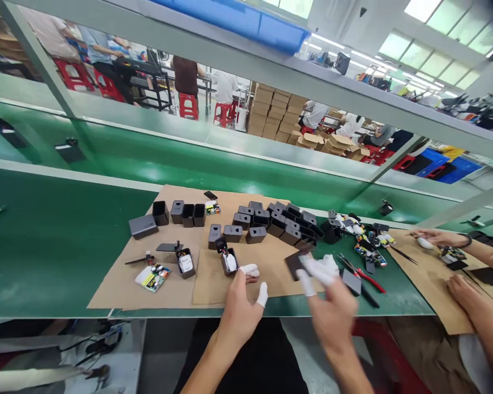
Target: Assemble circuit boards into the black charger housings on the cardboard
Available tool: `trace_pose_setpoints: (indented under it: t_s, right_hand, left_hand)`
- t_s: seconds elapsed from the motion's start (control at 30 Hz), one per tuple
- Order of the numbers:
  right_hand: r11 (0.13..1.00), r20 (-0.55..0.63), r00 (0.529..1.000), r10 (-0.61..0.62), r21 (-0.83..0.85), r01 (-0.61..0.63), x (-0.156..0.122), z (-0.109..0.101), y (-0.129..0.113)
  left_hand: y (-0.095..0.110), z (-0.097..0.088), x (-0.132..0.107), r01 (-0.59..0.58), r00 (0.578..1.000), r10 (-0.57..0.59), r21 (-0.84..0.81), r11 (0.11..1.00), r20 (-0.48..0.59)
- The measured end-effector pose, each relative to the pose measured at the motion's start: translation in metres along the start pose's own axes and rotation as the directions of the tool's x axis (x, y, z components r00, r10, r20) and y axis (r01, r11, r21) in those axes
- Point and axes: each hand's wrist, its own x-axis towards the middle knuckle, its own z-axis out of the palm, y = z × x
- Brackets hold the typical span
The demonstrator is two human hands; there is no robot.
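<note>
From where I stood, brown paper sheets (209, 293) covered part of the green table (66, 241), probably to protect casings from scratches. The open black rectangular plastic box with a white pouch inside (230, 262) stood on this paper directly before the person, its opening facing up, which presumably kept its contents within reach. Black plastic casings (256, 235) were massed behind it, apparently to leave working room in front. Red-handled metal pliers (365, 276) lay to the right, near the right hand.

The left hand (241, 301) was open, palm turned inward, thumb spread from the fingers; its fingertips were at the box's near edge, contact uncertain. The right hand (332, 303) reached forward, blurred, beside a dark flat plate (293, 265); whether it gripped that plate could not be told. White covers (262, 294) sheathed several fingertips, presumably against marks.
</note>
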Motion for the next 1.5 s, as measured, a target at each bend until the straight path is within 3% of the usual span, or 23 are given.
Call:
trace_pose_setpoints:
  t_s: [0.1, 0.23, 0.4, 0.53, 0.63, 0.67, 0.8, 0.9, 1.23, 1.5]
  right_hand:
    - [1.000, 0.139, 0.990, -0.003, -0.013, 0.005, -0.026, 0.026, 0.007]
    - [1.000, 0.143, 0.990, 0.001, -0.024, 0.003, -0.045, 0.039, 0.016]
    - [0.999, 0.078, 0.996, -0.033, -0.022, 0.035, -0.041, 0.034, 0.018]
    - [0.999, 0.066, 0.997, -0.049, -0.012, 0.050, -0.016, 0.005, 0.007]
    - [0.999, -0.042, 0.999, -0.032, -0.030, 0.031, -0.005, -0.011, 0.000]
    - [0.999, -0.046, 0.999, -0.029, -0.037, 0.027, -0.007, -0.011, 0.001]
    - [0.999, 0.132, 0.991, -0.028, -0.043, 0.034, -0.037, 0.013, 0.012]
    - [0.999, 0.165, 0.986, -0.012, -0.034, 0.018, -0.054, 0.025, 0.021]
    - [0.989, 0.092, 0.985, 0.142, -0.050, -0.138, -0.067, 0.028, 0.030]
    - [0.993, 0.130, 0.984, 0.121, -0.016, -0.120, -0.065, 0.026, 0.031]
  left_hand:
    - [-0.001, 0.000, 0.001, -0.002, 1.000, 0.002, 0.002, 1.000, 0.004]
    - [-0.002, 0.000, 0.000, -0.009, 1.000, 0.008, 0.022, 1.000, 0.022]
    - [0.001, -0.001, 0.000, -0.026, 0.999, 0.024, 0.051, 0.998, 0.025]
    - [0.005, -0.001, -0.001, -0.032, 0.999, 0.031, 0.066, 0.997, 0.018]
    - [0.006, 0.000, -0.001, -0.027, 1.000, 0.026, 0.070, 0.997, 0.010]
    - [0.006, 0.000, 0.000, -0.027, 1.000, 0.026, 0.069, 0.997, 0.008]
    - [0.004, 0.000, 0.001, -0.037, 0.999, 0.037, 0.069, 0.997, 0.005]
    - [0.005, -0.001, 0.002, -0.049, 0.999, 0.049, 0.076, 0.996, 0.002]
    - [0.006, 0.002, 0.002, -0.074, 0.997, 0.075, 0.085, 0.994, -0.012]
    - [0.004, 0.002, 0.001, -0.068, 0.998, 0.068, 0.086, 0.994, -0.002]
